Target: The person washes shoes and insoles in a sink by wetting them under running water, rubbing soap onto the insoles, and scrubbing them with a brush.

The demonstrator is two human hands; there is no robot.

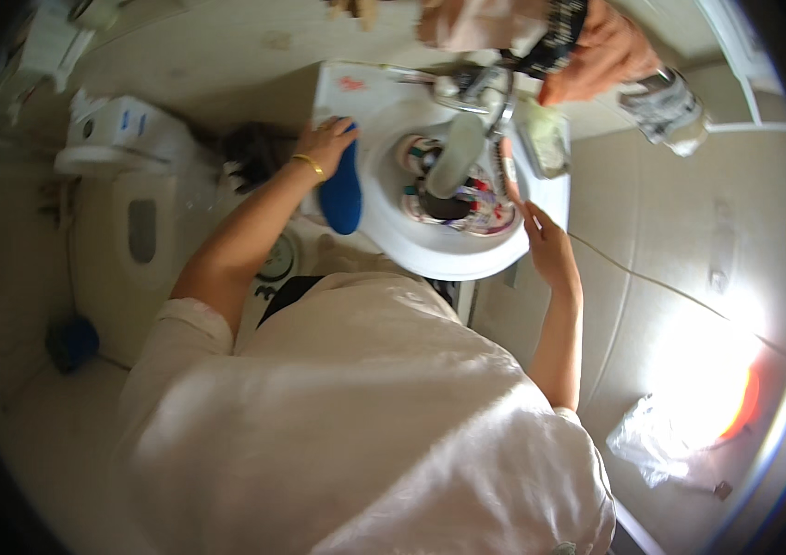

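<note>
At the left edge of the sink, my left hand [326, 143] is closed around the upper end of a blue insole [342, 194], which hangs down beside the white basin. My right hand [550, 245] is closed on the handle of a pinkish scrubbing brush [508, 168], its bristle end over the right side of the bowl. Inside the sink [453, 265] lies a pair of white sneakers [488, 218] with coloured patches. A pale grey insole [458, 157] rests across the sneakers below the faucet [502, 104].
Behind the bowl to the right sits a pale green container [544, 139]. Hanging cloth [601, 55] reaches over the faucet area. A white toilet [139, 227] stands to the left, a round scale [277, 259] on the floor. To the right are a glaring light and a plastic bag [643, 444].
</note>
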